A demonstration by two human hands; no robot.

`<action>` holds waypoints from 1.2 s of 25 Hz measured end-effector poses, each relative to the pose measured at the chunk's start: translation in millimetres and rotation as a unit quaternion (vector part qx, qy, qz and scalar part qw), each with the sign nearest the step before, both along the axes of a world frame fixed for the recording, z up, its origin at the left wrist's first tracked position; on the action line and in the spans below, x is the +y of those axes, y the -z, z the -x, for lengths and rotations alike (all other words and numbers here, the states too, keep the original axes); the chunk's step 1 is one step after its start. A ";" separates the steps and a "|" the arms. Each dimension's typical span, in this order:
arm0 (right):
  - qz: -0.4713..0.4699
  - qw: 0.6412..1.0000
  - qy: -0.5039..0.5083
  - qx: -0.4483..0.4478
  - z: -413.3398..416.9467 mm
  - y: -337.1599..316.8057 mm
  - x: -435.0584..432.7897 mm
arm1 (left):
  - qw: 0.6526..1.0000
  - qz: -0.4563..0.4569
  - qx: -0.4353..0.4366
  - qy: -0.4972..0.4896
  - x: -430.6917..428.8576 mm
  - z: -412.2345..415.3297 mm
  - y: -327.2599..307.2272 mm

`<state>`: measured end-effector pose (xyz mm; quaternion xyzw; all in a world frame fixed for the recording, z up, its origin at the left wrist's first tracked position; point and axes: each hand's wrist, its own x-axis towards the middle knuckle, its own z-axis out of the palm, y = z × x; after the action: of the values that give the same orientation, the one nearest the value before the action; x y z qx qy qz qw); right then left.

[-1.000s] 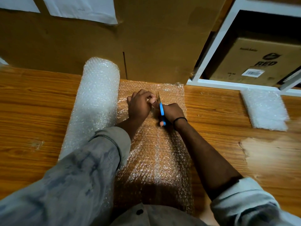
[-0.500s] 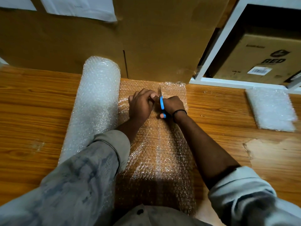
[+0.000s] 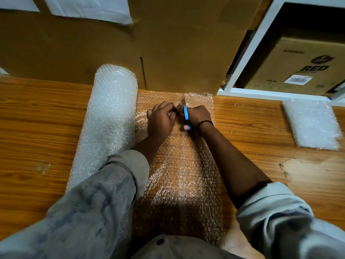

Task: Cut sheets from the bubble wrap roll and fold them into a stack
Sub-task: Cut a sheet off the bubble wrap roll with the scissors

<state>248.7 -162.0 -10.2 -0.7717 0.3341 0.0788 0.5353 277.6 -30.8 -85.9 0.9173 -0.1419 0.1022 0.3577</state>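
Observation:
A thick bubble wrap roll lies lengthwise on the wooden table, left of centre. From it a flat sheet is unrolled to the right and runs from the table's near edge to the cardboard at the back. My right hand grips blue-handled scissors whose blades point away from me, near the sheet's far end. My left hand pinches the sheet just left of the blades. A cut line shows in the sheet behind the scissors. A folded stack of bubble wrap lies at the right.
A large cardboard box stands against the table's far edge, right behind the sheet. A white shelf frame at the back right holds a brown carton. A worn pale patch marks the tabletop at the right.
Both hands and the scissors have moved farther away along the sheet, toward the cardboard box. The cut line has lengthened behind them.

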 end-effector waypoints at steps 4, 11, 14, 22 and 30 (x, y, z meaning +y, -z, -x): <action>0.004 1.000 -0.001 -0.003 -2.1 -1.9 -1.9 | 1.000 0.001 0.004 -0.002 -0.1 -0.3 0.3; -0.031 0.999 0.013 -0.025 -4.1 -7.7 -2.5 | 1.000 0.004 0.006 -0.001 -0.4 -3.1 3.6; -0.031 0.999 0.014 -0.028 -6.6 -4.7 -1.9 | 1.000 0.010 0.010 -0.002 0.0 -3.6 4.7; 0.064 0.997 -0.036 0.007 -20.9 -0.1 -11.2 | 0.999 0.045 0.000 0.010 2.0 -6.1 8.9; 0.148 0.986 -0.068 0.031 15.8 2.3 -47.2 | 0.997 0.027 0.061 0.028 4.6 -8.8 0.9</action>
<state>232.8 -209.2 -12.4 -0.8604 0.3055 0.0890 0.3980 286.3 -26.2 -86.8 0.9074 -0.1425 0.0398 0.3934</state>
